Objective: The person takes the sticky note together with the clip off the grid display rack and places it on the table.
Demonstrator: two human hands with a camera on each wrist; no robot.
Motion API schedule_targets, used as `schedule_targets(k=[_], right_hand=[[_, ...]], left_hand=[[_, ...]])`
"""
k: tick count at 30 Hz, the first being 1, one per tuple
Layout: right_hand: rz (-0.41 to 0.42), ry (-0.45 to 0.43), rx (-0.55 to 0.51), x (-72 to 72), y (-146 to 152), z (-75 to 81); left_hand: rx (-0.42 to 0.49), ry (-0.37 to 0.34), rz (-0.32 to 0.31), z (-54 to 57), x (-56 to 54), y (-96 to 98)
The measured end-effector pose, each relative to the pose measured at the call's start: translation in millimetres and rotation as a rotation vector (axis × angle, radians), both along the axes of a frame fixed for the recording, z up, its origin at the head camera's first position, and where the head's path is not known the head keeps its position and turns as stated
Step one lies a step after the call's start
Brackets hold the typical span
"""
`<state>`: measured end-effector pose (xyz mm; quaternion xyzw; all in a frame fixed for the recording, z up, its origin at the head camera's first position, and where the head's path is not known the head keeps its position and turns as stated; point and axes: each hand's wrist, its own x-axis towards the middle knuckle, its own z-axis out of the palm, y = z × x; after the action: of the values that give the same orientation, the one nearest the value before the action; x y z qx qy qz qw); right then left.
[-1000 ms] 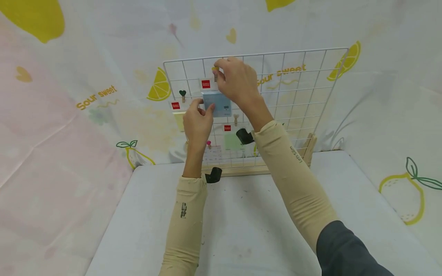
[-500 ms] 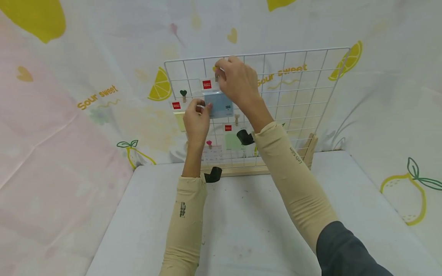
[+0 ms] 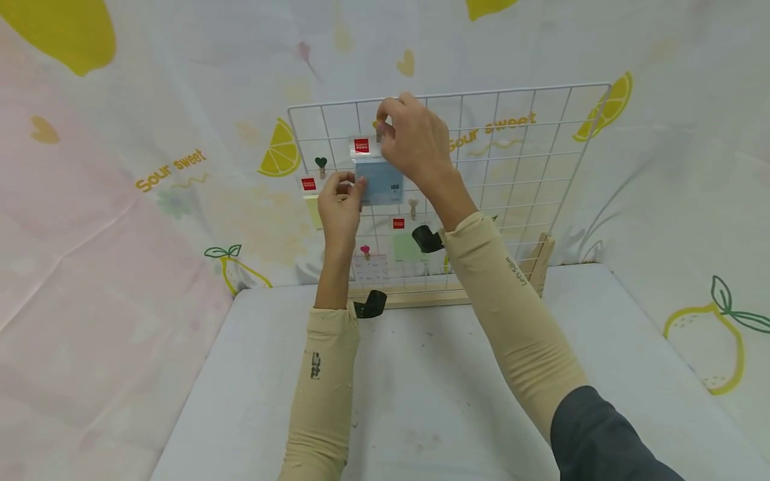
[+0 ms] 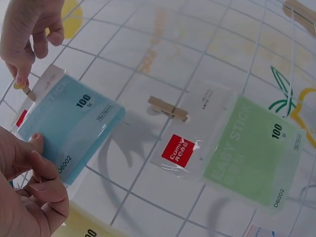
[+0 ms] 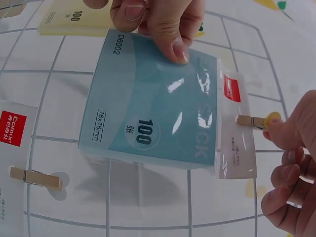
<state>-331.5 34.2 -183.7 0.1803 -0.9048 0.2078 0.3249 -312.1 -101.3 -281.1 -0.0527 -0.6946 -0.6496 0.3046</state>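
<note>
A clear-wrapped pack of blue sticky notes [image 5: 153, 103] lies against the white wire grid panel [image 3: 511, 180]. My left hand [image 3: 340, 210] pinches its left edge, thumb on the front face. At the top of the pack, my right hand [image 3: 418, 143] pinches a small wooden clothespin [image 5: 251, 121] with a yellow ornament, its tip over the clear header beside the red label. In the head view the right hand covers the pack's upper right corner. A green sticky note pack [image 4: 254, 153] hangs below, with another wooden clothespin [image 4: 168, 108] at its header.
A yellow sticky note pack [image 3: 313, 212] hangs left, near a clothespin with a green heart [image 3: 321, 166]. Lower down are a printed sheet [image 3: 371, 267] and a pink-topped clothespin [image 3: 365, 251]. The panel stands in a wooden base [image 3: 421, 298] on the white table [image 3: 433, 387].
The clothespin and the right fingertips have come slightly lower, onto the pack's header. The left thumb has drawn back toward the pack's left edge; the pack has shifted a little.
</note>
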Motion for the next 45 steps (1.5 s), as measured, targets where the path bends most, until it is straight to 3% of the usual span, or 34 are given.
schedule_targets(k=[17, 45], right_hand=[[0.083, 0.082, -0.076, -8.2, 3, -6.3], [0.087, 0.148, -0.177, -10.0, 11, -4.3]], left_hand=[[0.001, 0.023, -0.023, 0.8, 0.3, 2.8], [-0.025, 0.063, -0.024, -3.3, 0.6, 1.0]])
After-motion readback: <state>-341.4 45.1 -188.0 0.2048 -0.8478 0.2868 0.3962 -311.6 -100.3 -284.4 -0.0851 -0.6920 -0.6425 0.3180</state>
